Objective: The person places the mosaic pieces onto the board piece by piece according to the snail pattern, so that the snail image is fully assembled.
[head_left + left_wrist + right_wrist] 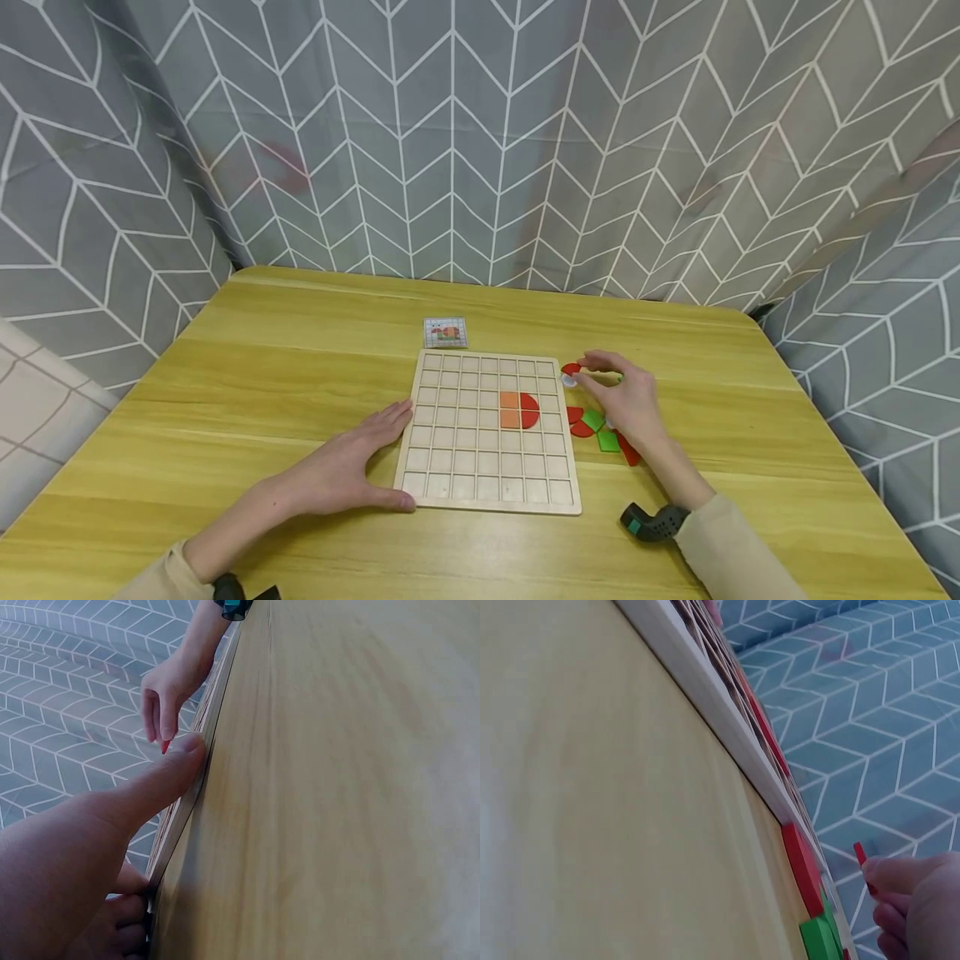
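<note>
A wooden grid board (462, 483) lies on the table, with two orange squares (510, 410) and two red quarter-circle pieces (529, 410) set in its cells. My left hand (341, 467) rests against the board's left side, fingers along the edge and thumb at the near corner. Off the board's right side, my right hand (626, 400) pinches a red piece (860, 853) between thumb and fingertips. Close to those fingertips is a whitish piece (568, 381). Below the hand lie loose red pieces (581, 429) and green squares (608, 441), partly hidden by it.
A small picture card (445, 332) with a coloured pattern on a grid lies just beyond the board's far edge. The wooden table (315, 333) ends at a grey curtain (480, 150) with white zigzag lines. A black wrist device (652, 523) sits at the right cuff.
</note>
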{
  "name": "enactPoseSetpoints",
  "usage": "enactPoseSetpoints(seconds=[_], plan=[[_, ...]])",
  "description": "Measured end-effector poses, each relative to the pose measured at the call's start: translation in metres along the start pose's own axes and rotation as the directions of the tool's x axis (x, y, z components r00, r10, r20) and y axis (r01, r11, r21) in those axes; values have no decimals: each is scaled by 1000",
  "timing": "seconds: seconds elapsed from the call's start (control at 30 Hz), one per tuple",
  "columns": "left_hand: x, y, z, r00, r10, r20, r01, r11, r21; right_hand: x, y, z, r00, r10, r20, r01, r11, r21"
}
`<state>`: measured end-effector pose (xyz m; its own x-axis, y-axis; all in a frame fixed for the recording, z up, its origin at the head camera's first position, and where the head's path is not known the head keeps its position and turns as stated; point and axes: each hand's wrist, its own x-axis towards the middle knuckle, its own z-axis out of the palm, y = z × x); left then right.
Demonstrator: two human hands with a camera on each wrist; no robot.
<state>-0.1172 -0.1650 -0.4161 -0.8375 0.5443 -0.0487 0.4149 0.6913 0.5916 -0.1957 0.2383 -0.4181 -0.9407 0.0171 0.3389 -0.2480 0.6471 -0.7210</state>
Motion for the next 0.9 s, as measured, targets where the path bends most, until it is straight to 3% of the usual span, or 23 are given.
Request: enactPoseSetpoints(seconds=[0.17, 0.3, 0.53, 0.8, 0.9], plan=[[1, 0, -1, 1000, -14, -2, 14, 1000, 8, -4, -12, 4, 998, 3, 69, -10, 996, 93], [0, 0, -1, 1000, -5, -4, 5, 1000, 10, -8, -22, 9, 994, 1, 107, -13, 994, 110], [0, -1, -1, 1000, -3, -3, 3, 1000, 10, -13, -38, 24, 989, -71, 128, 54, 989, 135], [1, -1, 0, 1000, -3, -4, 3, 1000, 13, -13, -51, 46, 978, -26, 209, -24, 972, 235], [1, -1, 0, 1000, -3, 2, 3, 1000, 6, -13, -56, 52, 974, -42, 223, -12, 972, 236]])
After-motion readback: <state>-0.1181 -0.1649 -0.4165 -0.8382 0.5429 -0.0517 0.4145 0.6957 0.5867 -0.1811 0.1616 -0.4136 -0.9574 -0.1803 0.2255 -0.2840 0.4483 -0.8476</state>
